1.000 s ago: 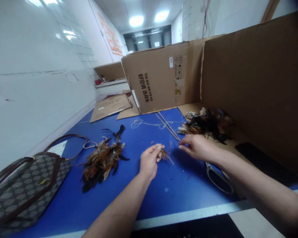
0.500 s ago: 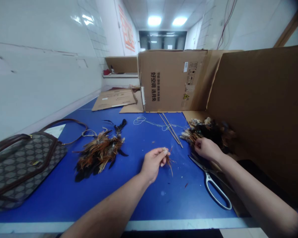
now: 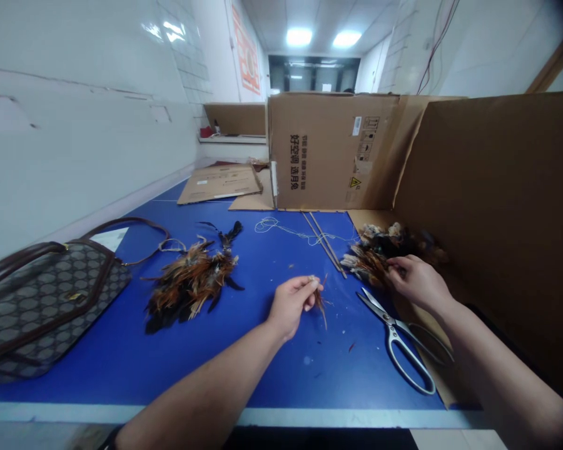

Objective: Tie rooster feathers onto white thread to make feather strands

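My left hand (image 3: 294, 304) pinches a small bunch of reddish-brown feathers (image 3: 321, 306) above the middle of the blue table; their tips hang out past the fingertips. On the right, my right hand (image 3: 415, 278) reaches into a heap of brown, black and pale feathers (image 3: 366, 262). Its thumb and fingers are bent close together among them, and whether a feather is between them is hidden. Scissors (image 3: 394, 331) with metal handles lie just below that hand, blades slightly apart. Another pile of brown and black feathers (image 3: 192, 281) lies to the left.
Two thin sticks (image 3: 326, 245) and a loose tangle of pale string (image 3: 286, 230) lie behind my hands. A patterned handbag (image 3: 60, 306) stands at the left. Cardboard (image 3: 333, 153) walls off the back and right of the blue table (image 3: 263, 387); flat cardboard (image 3: 220, 183) lies back left.
My right hand has moved right along the feather heap, uncovering more of the scissors. The left hand keeps its pinch on the small bunch. The whole view has shifted slightly.
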Tool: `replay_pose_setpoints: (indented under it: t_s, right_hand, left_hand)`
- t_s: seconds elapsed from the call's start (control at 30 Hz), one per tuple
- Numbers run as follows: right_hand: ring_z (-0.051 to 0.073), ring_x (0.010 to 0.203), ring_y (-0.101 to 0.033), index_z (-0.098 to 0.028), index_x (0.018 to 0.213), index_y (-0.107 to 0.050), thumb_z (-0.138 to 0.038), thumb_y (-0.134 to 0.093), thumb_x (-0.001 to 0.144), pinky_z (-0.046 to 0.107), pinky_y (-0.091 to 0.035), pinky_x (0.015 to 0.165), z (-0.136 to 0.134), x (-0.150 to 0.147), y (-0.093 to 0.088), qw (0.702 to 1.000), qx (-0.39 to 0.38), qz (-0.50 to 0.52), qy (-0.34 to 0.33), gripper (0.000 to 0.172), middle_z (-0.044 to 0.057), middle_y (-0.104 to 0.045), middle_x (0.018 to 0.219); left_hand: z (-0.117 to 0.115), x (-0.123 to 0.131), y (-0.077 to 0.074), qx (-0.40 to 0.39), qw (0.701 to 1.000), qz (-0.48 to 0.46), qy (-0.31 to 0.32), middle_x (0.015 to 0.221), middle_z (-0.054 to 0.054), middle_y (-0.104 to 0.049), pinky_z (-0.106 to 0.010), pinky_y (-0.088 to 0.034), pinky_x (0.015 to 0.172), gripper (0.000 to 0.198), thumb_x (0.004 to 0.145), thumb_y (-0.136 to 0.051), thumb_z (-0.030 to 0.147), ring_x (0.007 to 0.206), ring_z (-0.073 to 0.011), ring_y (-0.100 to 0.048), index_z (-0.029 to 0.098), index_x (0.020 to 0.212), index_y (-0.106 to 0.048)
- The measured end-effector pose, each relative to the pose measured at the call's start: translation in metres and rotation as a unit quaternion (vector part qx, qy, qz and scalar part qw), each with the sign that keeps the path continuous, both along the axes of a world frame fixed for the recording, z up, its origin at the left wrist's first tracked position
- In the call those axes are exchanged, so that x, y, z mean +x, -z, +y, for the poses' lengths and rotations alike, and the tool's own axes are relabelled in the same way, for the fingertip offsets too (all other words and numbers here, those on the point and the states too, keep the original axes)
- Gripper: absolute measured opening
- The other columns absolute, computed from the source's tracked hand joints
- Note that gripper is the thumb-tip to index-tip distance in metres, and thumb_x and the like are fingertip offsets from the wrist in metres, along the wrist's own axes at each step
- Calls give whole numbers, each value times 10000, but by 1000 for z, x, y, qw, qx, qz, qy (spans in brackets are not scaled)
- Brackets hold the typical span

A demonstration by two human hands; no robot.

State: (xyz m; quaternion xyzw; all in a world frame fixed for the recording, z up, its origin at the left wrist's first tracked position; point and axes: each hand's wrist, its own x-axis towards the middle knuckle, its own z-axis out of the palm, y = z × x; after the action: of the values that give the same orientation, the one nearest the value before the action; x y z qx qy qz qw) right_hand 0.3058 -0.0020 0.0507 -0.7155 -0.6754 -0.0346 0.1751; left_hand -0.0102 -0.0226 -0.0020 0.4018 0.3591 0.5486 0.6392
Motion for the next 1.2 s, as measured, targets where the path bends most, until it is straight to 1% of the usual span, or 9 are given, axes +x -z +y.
replay_pose_setpoints:
  t_s: [0.17,0.3,0.4,0.53,0.67,0.83,0.97,1.07,1.2]
  right_hand:
    - [203,774,-675,-233,1023,-780,-404,-567,913,299,-470,649,5,-16,-3,997,39,43,-45,294,83,-747,1065]
    - [201,821,-681,-261,963,-777,-384,-585,905,281,-446,644,12,-39,0,994,-43,12,-98,236,57,-753,1039]
    - [222,860,-679,-258,932,-767,-412,-613,884,284,-416,623,20,-51,8,991,-88,-47,-85,223,63,-739,1048]
    - [207,833,-664,-247,963,-743,-391,-624,875,274,-393,604,28,-53,20,993,-83,-65,-62,206,62,-719,1057]
    - [187,858,-670,-283,1009,-761,-322,-576,916,261,-429,653,32,-54,23,992,-62,-46,-105,210,38,-708,1061]
    - [219,932,-682,-338,1172,-772,-319,-521,961,287,-456,707,43,-58,22,981,-82,-103,-141,328,62,-692,1135]
    - [225,929,-677,-269,1041,-798,-299,-581,916,288,-454,707,54,-53,20,982,-100,-95,-129,252,92,-697,1135]
    - [207,889,-670,-237,956,-789,-351,-643,887,269,-452,690,59,-44,20,988,-96,-13,-123,198,79,-726,1079]
    - [154,651,-606,-170,953,-740,-535,-664,880,259,-458,611,58,-33,19,962,-89,232,-110,380,58,-733,823]
  left_hand:
    - [0,0,0,-3,1000,5,2,894,-114,-744,-219,-313,499,353,773,-833,440,554,-63,-482,117,900,-772]
    - [-1,0,-1,1,1000,6,7,897,-111,-744,-218,-313,497,342,785,-824,436,556,-60,-483,117,895,-768]
    - [-2,0,-2,-1,1000,8,3,885,-107,-743,-222,-315,494,352,769,-833,446,549,-58,-480,120,883,-768]
    - [-3,0,-2,-4,1000,4,1,878,-112,-744,-223,-312,492,371,755,-841,462,543,-55,-472,119,878,-770]
    - [-2,1,1,-3,1000,0,6,865,-108,-744,-223,-308,492,369,762,-836,463,542,-57,-472,121,886,-775]
    - [-2,2,1,0,1000,-4,8,878,-106,-742,-221,-304,490,366,769,-832,461,547,-58,-475,123,894,-775]
    - [-1,1,0,1,1000,-4,4,871,-105,-742,-223,-303,488,369,763,-833,469,539,-55,-471,123,878,-773]
    - [-2,1,0,0,1000,-4,6,881,-111,-746,-221,-301,488,376,765,-833,471,541,-57,-475,122,889,-772]
    - [-2,3,1,3,1000,-3,14,897,-117,-744,-216,-299,489,376,786,-821,465,550,-59,-475,117,919,-769]
